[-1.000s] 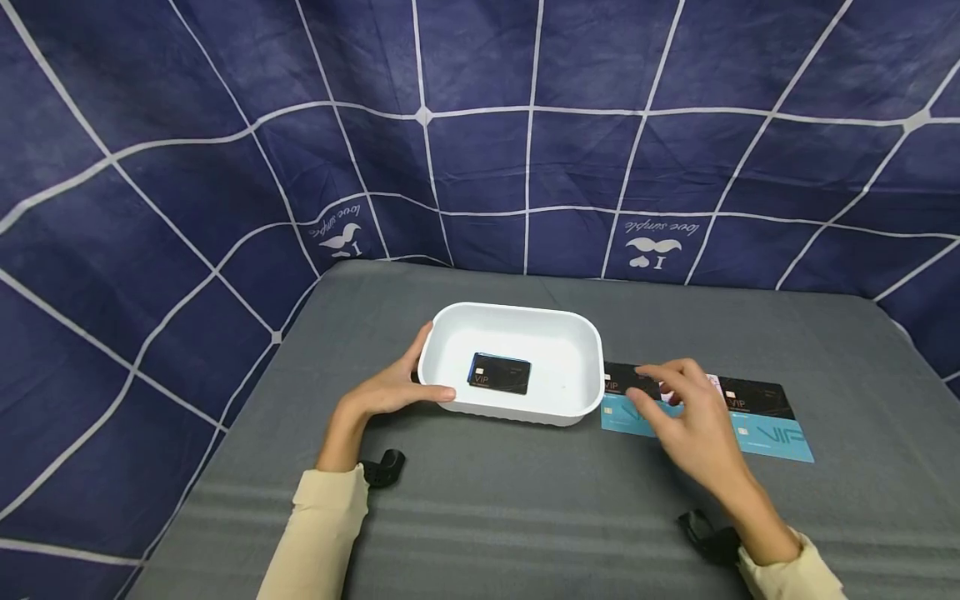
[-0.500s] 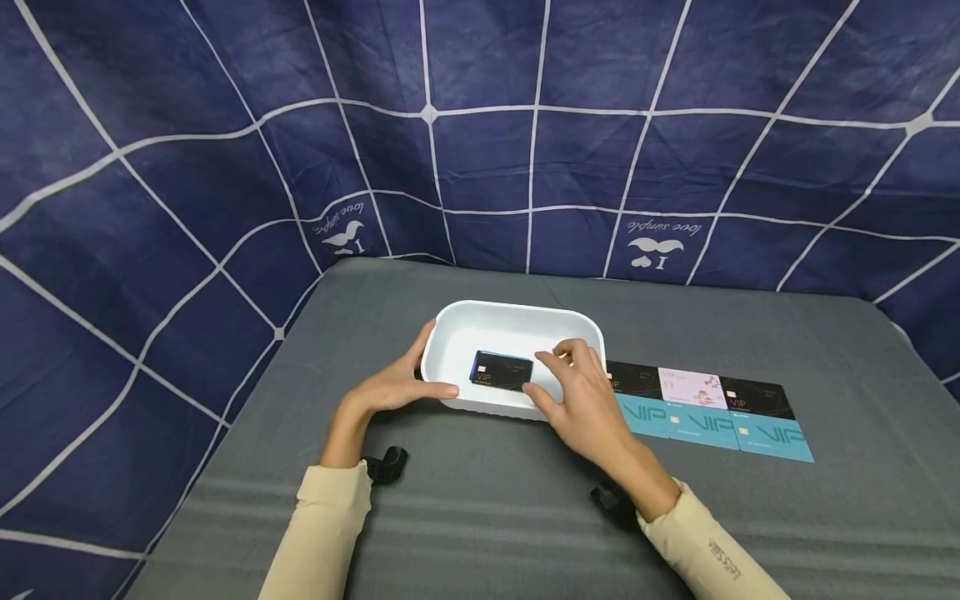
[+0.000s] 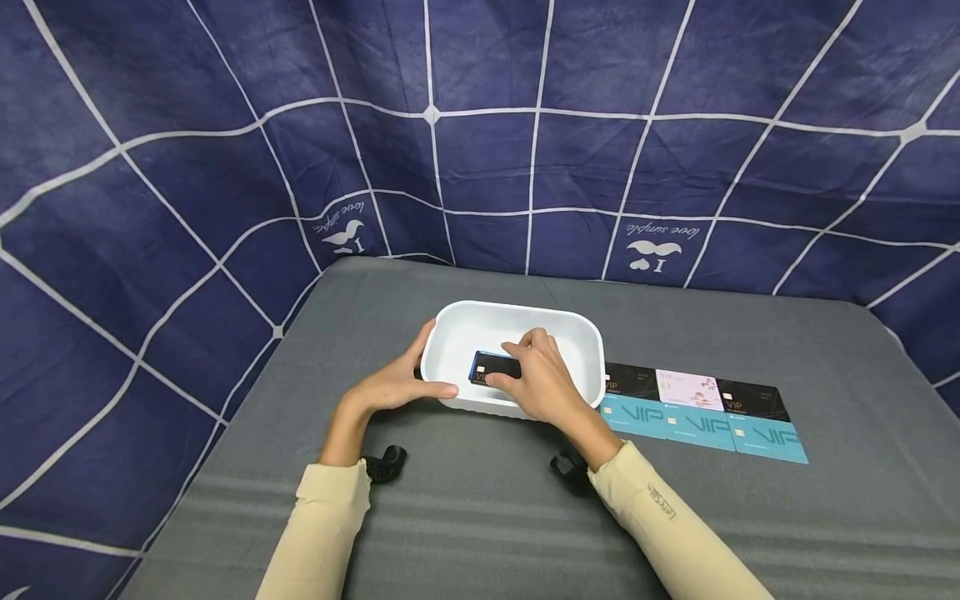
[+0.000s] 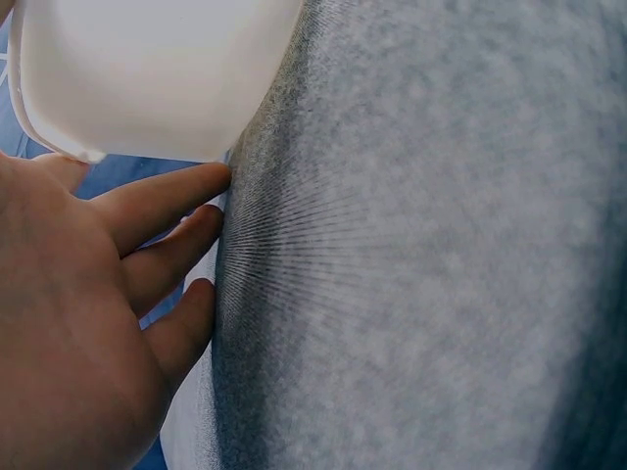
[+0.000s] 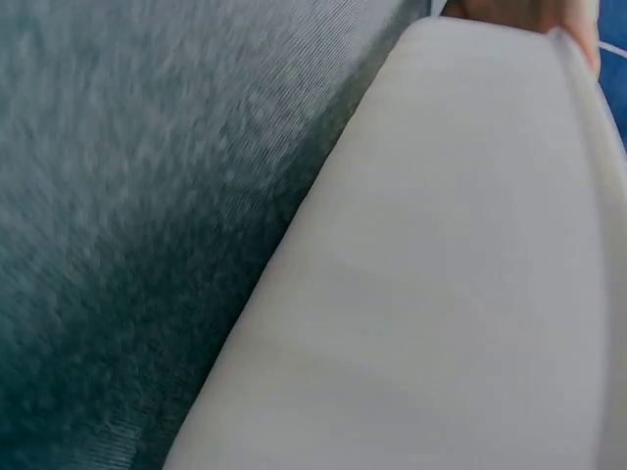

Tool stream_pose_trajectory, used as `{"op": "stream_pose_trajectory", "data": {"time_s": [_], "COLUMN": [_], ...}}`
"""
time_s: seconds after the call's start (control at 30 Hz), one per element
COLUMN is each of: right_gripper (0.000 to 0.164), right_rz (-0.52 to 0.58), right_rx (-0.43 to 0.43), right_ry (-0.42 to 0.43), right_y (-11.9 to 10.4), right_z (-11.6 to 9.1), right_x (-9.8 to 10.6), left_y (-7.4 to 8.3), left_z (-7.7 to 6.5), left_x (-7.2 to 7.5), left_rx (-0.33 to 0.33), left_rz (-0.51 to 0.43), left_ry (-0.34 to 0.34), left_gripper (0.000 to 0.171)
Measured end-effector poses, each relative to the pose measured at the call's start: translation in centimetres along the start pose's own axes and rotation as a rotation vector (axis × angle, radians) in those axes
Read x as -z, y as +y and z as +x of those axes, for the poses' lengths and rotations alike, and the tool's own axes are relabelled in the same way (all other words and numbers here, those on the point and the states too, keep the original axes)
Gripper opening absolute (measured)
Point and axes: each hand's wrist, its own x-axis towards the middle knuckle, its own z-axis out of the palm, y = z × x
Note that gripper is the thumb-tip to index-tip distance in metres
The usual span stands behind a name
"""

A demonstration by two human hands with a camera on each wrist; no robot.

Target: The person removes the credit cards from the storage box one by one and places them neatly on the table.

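Evidently, the left hand (image 3: 386, 393) is there to steady: I hold the white tray (image 3: 453, 350) at its left end, thumb along the near rim and forefinger up the end wall, probably so it won't slide on the grey cloth (image 3: 465, 517). In the left wrist view my other fingers stretch out below the tray, slightly spread. My right hand (image 3: 546, 379) reaches over the near right rim, thumb and fingers narrowly parted across the right part of a black card (image 3: 495, 364) lying flat on the tray floor. A blue edge shows behind it, so I take it for the top of a stack. Whether I pinch it or only touch it, I cannot tell; the right wrist view shows mainly the tray's outer side. Just right of the tray, black and pink cards (image 3: 690, 390) sit edge to edge above three blue cards (image 3: 699, 427), perhaps squared up so every face stays readable.
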Motion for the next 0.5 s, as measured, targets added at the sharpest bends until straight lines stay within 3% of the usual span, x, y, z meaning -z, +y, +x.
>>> {"op": "stream_pose_trajectory", "data": {"time_s": [0.37,0.5], "right_gripper": [0.063,0.062], "right_rz": [0.08,0.043], "right_rx": [-0.127,-0.109], "right_ry": [-0.134,-0.18], "right_y": [1.7,1.9], "right_z": [2.2,2.4], "right_x": [-1.1,-1.3], "left_y": [-0.2,-0.2], "left_z": [0.0,0.0], "left_x": [-0.1,0.0], "left_rx": [0.008,0.017], "left_rz": [-0.008,0.009], "left_ry": [-0.007,0.005], "left_gripper": [0.117,0.117]}}
